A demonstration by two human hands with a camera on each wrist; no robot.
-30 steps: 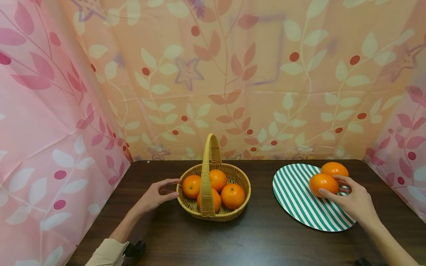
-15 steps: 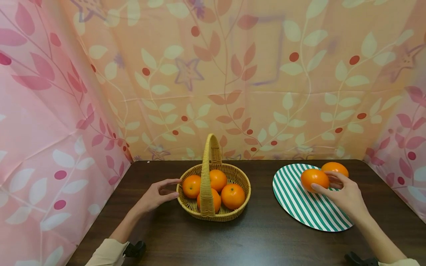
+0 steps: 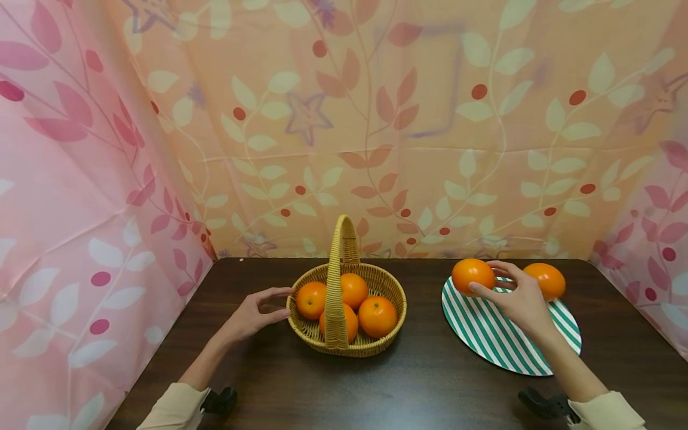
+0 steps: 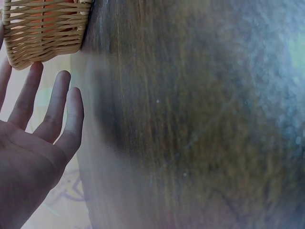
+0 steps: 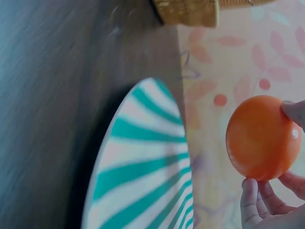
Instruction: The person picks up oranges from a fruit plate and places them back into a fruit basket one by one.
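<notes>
My right hand (image 3: 518, 292) holds an orange (image 3: 473, 276) between thumb and fingertips, raised above the far left part of a green-and-white striped oval placemat (image 3: 500, 334). In the right wrist view the held orange (image 5: 259, 138) shows apart from the mat. A second orange (image 3: 545, 280) rests on the mat's right side, behind that hand. My left hand (image 3: 252, 316) has its fingers extended, fingertips right at the left rim of a wicker basket (image 3: 400, 319) with an arched handle (image 3: 334, 286). Several oranges (image 3: 377, 316) lie in the basket, one partly hidden by the handle.
The dark wooden table (image 3: 408, 388) carries basket and mat, with its far edge against a floral curtain (image 3: 398, 173). A pink floral curtain (image 3: 64, 239) hangs along the left side. Black straps (image 3: 543, 403) sit at both wrists.
My right hand has lifted the orange off the mat and moved it left and up. The other orange on the mat is more exposed. My left hand stays at the basket.
</notes>
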